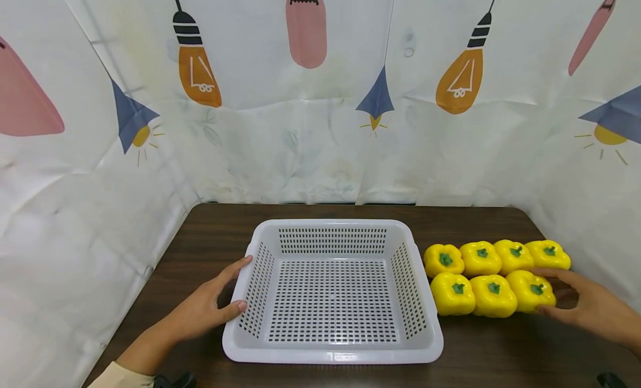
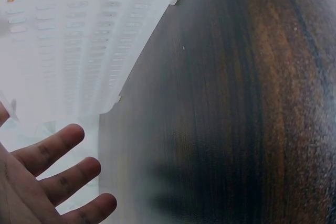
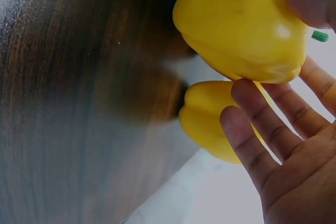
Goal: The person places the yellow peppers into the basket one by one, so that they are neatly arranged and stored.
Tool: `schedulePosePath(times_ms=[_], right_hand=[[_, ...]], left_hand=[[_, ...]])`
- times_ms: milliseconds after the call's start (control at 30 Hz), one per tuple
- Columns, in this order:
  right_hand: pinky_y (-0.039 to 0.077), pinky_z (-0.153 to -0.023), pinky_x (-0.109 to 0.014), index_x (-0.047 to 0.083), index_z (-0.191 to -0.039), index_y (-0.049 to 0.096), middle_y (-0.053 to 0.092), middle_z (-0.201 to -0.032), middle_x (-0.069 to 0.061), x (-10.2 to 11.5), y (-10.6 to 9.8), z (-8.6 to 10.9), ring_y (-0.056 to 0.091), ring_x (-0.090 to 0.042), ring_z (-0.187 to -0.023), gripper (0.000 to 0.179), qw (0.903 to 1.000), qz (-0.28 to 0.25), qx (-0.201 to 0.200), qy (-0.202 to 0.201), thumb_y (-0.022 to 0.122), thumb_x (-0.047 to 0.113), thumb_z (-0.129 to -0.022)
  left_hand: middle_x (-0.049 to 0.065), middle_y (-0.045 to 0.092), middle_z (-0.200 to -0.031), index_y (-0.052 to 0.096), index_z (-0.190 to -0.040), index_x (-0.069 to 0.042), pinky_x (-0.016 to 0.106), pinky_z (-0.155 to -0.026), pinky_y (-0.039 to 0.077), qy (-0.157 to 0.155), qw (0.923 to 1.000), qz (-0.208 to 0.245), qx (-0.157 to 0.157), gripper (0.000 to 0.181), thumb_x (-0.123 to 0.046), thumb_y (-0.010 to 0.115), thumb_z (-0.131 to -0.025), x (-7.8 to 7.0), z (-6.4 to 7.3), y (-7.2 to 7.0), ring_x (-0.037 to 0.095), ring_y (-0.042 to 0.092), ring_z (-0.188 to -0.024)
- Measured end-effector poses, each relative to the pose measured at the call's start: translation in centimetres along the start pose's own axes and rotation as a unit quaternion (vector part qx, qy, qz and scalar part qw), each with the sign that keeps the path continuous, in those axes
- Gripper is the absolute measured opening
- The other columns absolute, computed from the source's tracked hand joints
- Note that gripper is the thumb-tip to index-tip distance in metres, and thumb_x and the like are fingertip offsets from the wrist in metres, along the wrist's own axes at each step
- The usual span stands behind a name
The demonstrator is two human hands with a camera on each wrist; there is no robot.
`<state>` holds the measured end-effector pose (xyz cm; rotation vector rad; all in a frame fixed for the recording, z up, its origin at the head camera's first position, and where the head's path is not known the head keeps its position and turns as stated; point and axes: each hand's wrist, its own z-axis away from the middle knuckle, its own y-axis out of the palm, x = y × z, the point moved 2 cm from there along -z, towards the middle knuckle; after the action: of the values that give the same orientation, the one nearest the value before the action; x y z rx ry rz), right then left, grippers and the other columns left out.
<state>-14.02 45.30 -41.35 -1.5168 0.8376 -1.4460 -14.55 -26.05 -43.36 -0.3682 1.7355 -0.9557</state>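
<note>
A white perforated plastic basket [image 1: 333, 354] sits on the dark wooden table. My left hand [image 1: 200, 304] is at its left rim, fingers spread and thumb beside the rim; the left wrist view shows three extended fingers below the basket's slotted wall [image 2: 89, 40]. To the right of the basket, several yellow bell peppers with green stems stand in two rows. My right hand [image 1: 586, 301] has its thumb and fingers on opposite sides of the front row's rightmost bell pepper [image 1: 526, 290]. In the right wrist view the thumb rests on this pepper, and another bell pepper [image 3: 207, 114] shows behind the fingers.
The back row of peppers [image 1: 481, 259] is close to the basket's right rim. Behind the table [image 1: 225, 215] hangs a white curtain [image 1: 310, 148] printed with lamps and bulbs. A dark object [image 1: 611, 380] shows at the lower right edge.
</note>
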Motion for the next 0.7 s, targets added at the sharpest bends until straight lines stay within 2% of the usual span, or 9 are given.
schedulePosePath(times_ms=[167, 333, 467, 600, 700], right_hand=[[0.055, -0.067, -0.028, -0.008, -0.140, 0.048, 0.056, -0.124, -0.030, -0.1, -0.4, 0.0, 0.063, -0.025, -0.089, 0.079, 0.9999, -0.002, -0.002, 0.010, 0.087, 0.032, -0.083], [0.055, -0.063, -0.026, -0.011, -0.140, 0.046, 0.058, -0.118, -0.028, -0.2, -1.3, -0.1, 0.063, -0.023, -0.086, 0.079, 0.9998, -0.006, -0.018, 0.006, 0.087, 0.028, -0.084], [0.053, -0.060, -0.026, -0.011, -0.138, 0.046, 0.057, -0.115, -0.029, 0.0, -2.1, -0.1, 0.062, -0.024, -0.082, 0.081, 0.9989, 0.015, -0.045, 0.007, 0.088, 0.029, -0.082], [0.051, -0.058, -0.026, -0.010, -0.137, 0.047, 0.054, -0.118, -0.034, 0.7, -2.8, -0.1, 0.062, -0.033, -0.083, 0.079, 0.9974, 0.027, -0.066, -0.010, 0.089, 0.024, -0.081], [0.051, -0.058, -0.024, -0.009, -0.136, 0.049, 0.053, -0.118, -0.034, 1.3, -3.3, -0.1, 0.062, -0.034, -0.082, 0.076, 0.9958, 0.028, -0.082, -0.030, 0.090, 0.020, -0.079]], left_hand=[[0.012, 0.053, -0.146, 0.022, -0.163, -0.036, 0.049, -0.090, 0.053, -0.002, 1.0000, 0.001, 0.001, 0.085, -0.032, 0.071, -0.094, 0.0, 0.0, 0.0, 0.031, 0.055, -0.125], [0.013, 0.053, -0.146, 0.022, -0.163, -0.036, 0.048, -0.089, 0.053, -0.003, 1.0000, 0.002, 0.001, 0.085, -0.032, 0.071, -0.094, 0.0, 0.0, 0.0, 0.033, 0.055, -0.127], [0.014, 0.052, -0.147, 0.022, -0.163, -0.035, 0.046, -0.089, 0.054, -0.004, 1.0000, 0.008, 0.002, 0.084, -0.032, 0.071, -0.094, 0.0, 0.0, 0.0, 0.036, 0.054, -0.128], [0.014, 0.052, -0.146, 0.021, -0.163, -0.035, 0.044, -0.088, 0.054, -0.004, 0.9999, 0.015, 0.004, 0.084, -0.031, 0.070, -0.094, 0.0, 0.0, 0.1, 0.037, 0.054, -0.129], [0.013, 0.053, -0.146, 0.021, -0.163, -0.035, 0.045, -0.088, 0.054, -0.004, 0.9999, 0.016, 0.004, 0.084, -0.031, 0.070, -0.094, 0.0, 0.0, 0.1, 0.038, 0.053, -0.129]])
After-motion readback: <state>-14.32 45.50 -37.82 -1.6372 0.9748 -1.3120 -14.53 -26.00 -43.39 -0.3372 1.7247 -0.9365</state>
